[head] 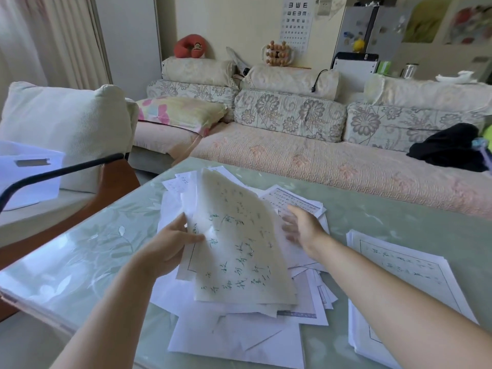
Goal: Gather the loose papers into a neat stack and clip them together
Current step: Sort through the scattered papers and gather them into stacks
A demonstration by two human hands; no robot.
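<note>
A messy pile of loose papers covers the middle of the green glass table. My left hand grips the left edge of a thin cream sheet with green handwriting, thumb on top, holding it raised over the pile. Just right of that sheet, my right hand hovers with fingers spread and relaxed, blurred, holding nothing. A printed page lies beyond the right hand. A separate stack of framed sheets lies at the right. No clip is visible.
A sofa with floral cushions runs behind the table, with a black garment on its right end. At the left are a white cushion, a black bar and a white box.
</note>
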